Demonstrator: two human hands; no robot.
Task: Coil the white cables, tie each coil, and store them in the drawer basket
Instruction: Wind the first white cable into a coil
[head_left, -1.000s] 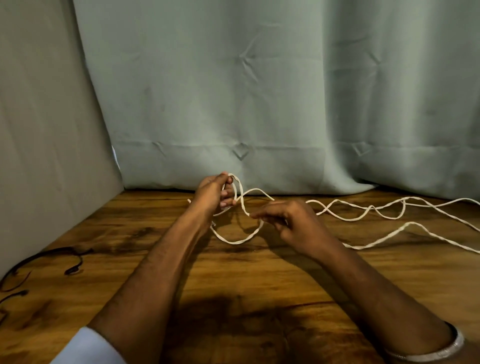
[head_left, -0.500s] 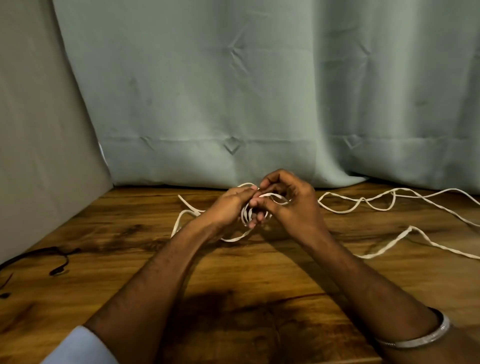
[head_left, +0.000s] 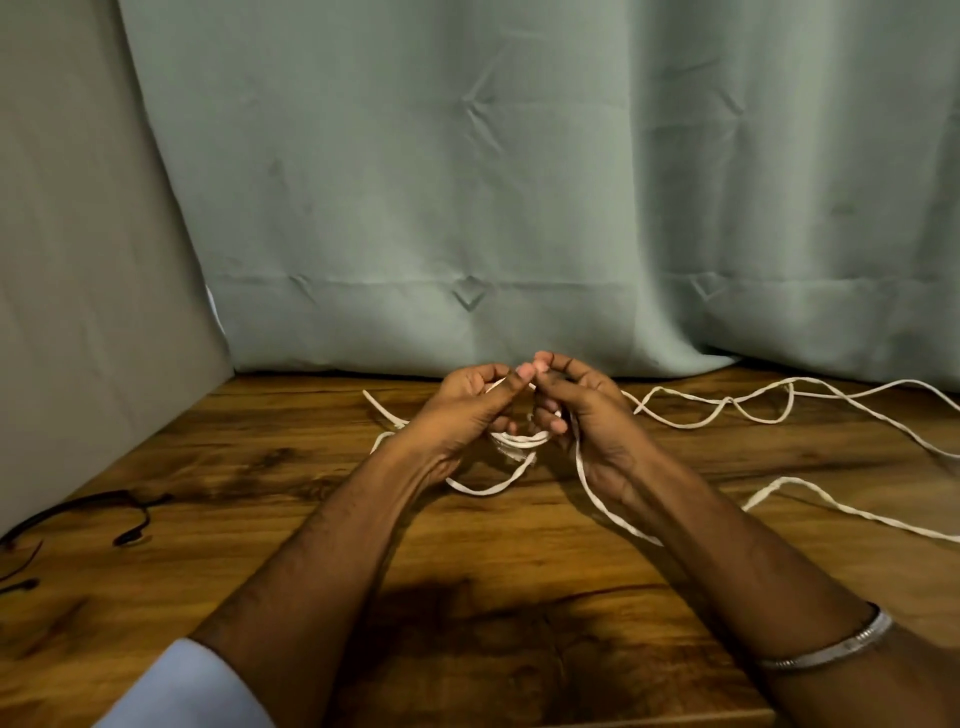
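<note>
No readable text, label or number anywhere — nothing legible.

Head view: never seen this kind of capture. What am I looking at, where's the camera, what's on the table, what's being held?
There is no robot here. A person wears one wide-angle camera on the head, looking forward and down, so you see their own two arms reaching out over a wooden table.

The left hand and right hand meet in the middle, both curled round a small coil they are winding from a white cable. The rest of that cable lies loose across the table to the right, and one strand runs down across the right wrist.

At the far left lies a thin black cord, untouched. A grey-green curtain hangs behind the table. The right forearm wears a metal bangle. No drawer basket is in view.
</note>
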